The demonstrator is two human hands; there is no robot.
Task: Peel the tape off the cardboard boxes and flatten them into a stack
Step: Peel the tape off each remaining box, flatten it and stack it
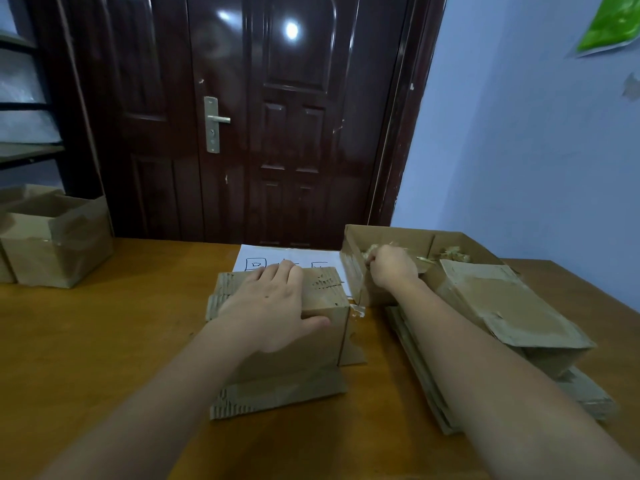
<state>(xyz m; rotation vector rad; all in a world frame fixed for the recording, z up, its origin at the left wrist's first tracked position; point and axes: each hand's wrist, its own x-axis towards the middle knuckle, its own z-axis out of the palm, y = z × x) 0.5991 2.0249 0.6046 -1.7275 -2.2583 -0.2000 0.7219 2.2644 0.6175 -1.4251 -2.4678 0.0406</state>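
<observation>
Left hand (273,299) flat with straight fingers on top of cardboard box (298,341) mid-tabletop (104,341), right hand (391,266) pinching wad of peeled tape (372,252) over open tray box (388,237), flattened stack (512,306) just right, more taped boxes (59,244) far left.

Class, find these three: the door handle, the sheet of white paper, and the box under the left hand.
door handle (219,119), head view, on the lever.
white paper (273,255), head view, bare upper part.
cardboard box (304,341), head view, front wall.
</observation>
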